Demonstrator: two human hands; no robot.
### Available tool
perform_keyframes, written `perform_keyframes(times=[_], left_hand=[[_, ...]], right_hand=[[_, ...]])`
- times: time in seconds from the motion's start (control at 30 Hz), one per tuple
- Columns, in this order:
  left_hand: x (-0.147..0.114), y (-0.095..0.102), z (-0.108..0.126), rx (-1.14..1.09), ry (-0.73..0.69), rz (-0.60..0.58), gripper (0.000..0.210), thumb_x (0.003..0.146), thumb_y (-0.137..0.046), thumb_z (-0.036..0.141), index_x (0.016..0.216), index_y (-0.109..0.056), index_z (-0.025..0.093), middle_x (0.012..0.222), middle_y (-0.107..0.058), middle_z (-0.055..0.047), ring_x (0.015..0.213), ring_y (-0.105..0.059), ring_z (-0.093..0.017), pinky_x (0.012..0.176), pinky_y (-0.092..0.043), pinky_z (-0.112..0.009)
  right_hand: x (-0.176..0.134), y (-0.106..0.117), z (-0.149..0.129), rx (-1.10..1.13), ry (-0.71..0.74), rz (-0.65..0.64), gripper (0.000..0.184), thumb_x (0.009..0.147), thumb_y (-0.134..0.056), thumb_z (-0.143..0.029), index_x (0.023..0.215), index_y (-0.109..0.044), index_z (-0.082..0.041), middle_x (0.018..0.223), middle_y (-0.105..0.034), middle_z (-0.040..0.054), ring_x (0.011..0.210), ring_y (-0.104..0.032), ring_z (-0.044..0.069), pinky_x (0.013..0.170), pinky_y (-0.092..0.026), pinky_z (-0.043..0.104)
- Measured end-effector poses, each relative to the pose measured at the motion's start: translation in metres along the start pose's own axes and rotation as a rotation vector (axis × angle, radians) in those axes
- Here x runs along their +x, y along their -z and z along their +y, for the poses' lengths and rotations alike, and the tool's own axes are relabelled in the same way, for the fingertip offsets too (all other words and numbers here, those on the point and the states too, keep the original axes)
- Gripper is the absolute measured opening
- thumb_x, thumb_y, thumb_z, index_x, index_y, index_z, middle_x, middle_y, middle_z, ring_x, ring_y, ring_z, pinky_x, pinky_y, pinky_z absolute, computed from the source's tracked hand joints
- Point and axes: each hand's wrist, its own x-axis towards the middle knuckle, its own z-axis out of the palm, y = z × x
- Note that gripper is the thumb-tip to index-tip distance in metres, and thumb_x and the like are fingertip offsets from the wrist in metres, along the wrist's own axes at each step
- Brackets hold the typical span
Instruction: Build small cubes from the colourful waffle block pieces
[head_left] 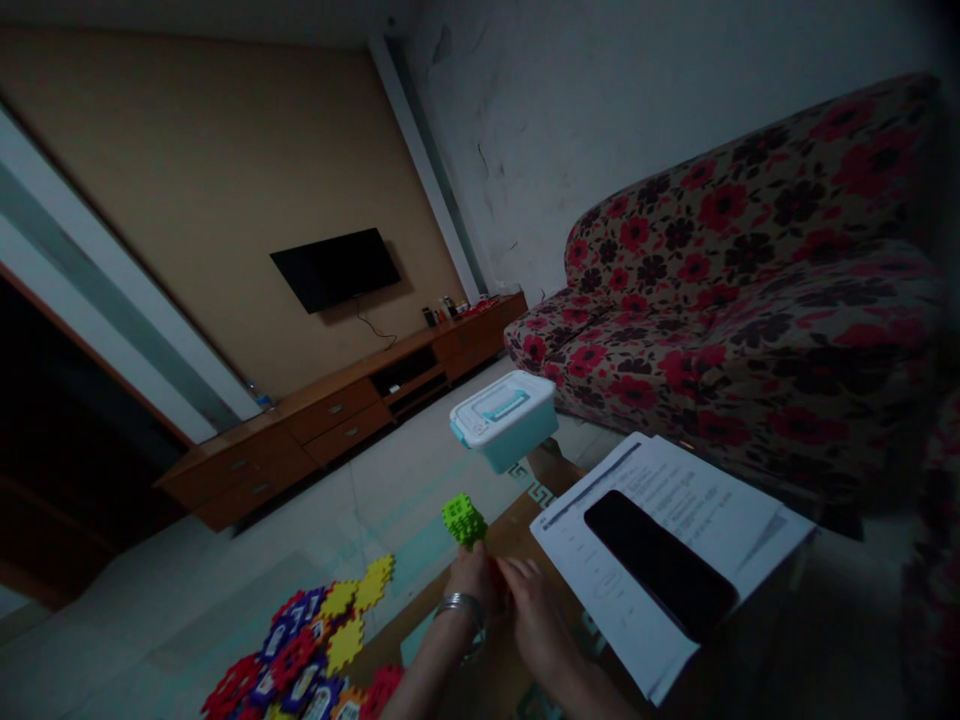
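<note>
My left hand [471,578], with silver bangles at the wrist, is closed around the lower end of a bright green build of notched interlocking plastic blocks [463,519]. The build points away from me above the table. Close beside it on the right, my right hand [529,605] has its fingers curled in toward the left hand. A dark reddish bit shows between the two hands, too dim to name. To the left lies a heap of notched plastic tiles [294,655] in red, purple, yellow and orange.
A teal lidded plastic box [517,430] stands at the table's far end. On the right, a black phone [660,562] rests on printed papers [628,600]. Beyond are a floral sofa [675,270], a wooden TV cabinet [330,425] and a wall-mounted television [337,270].
</note>
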Motion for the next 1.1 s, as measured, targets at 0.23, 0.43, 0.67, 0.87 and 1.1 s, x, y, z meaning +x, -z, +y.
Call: perform_keyframes(times=[0.23,0.43,0.67,0.87,1.1], left_hand=[[0.003,-0.003,0.006,0.016,0.024,0.046,0.05,0.066,-0.067,0.01,0.114,-0.052,0.012,0.115,-0.062,-0.016,0.107,-0.058,-0.027,0.087,-0.048,-0.031],[0.01,-0.002,0.01,0.006,0.037,0.075,0.048,0.063,-0.069,0.011,0.108,-0.054,0.02,0.111,-0.063,-0.011,0.108,-0.058,-0.027,0.09,-0.047,-0.032],[0.012,-0.001,0.013,-0.016,0.062,0.066,0.041,0.067,-0.068,0.014,0.106,-0.056,0.014,0.111,-0.063,-0.018,0.108,-0.058,-0.029,0.088,-0.049,-0.033],[0.014,-0.001,0.008,-0.043,0.071,0.07,0.054,0.063,-0.071,0.012,0.115,-0.053,0.016,0.115,-0.062,-0.017,0.109,-0.058,-0.028,0.089,-0.049,-0.032],[0.003,0.007,0.006,-0.086,0.037,0.078,0.086,0.055,-0.079,0.014,0.132,-0.042,0.018,0.126,-0.056,-0.016,0.116,-0.053,-0.029,0.097,-0.044,-0.033]], right_hand=[[0.0,-0.005,0.005,0.089,-0.08,0.05,0.052,0.081,-0.033,-0.002,0.128,-0.054,-0.011,0.116,-0.066,0.0158,0.108,-0.062,0.022,0.091,-0.049,0.033],[0.001,-0.007,0.008,0.125,-0.059,0.061,0.056,0.08,-0.033,0.001,0.13,-0.052,-0.013,0.123,-0.063,0.0148,0.114,-0.059,0.02,0.095,-0.048,0.033],[0.002,-0.005,0.006,0.075,-0.101,0.063,0.055,0.079,-0.032,0.002,0.129,-0.052,-0.006,0.123,-0.062,0.0184,0.117,-0.057,0.021,0.098,-0.046,0.032],[0.002,-0.007,0.01,0.055,-0.091,0.06,0.062,0.072,-0.034,0.006,0.13,-0.051,-0.007,0.126,-0.06,0.0176,0.12,-0.054,0.022,0.101,-0.044,0.034],[0.003,-0.014,0.019,0.069,-0.067,0.109,0.064,0.074,-0.032,0.005,0.136,-0.043,-0.01,0.13,-0.058,0.0159,0.121,-0.054,0.02,0.099,-0.046,0.034]])
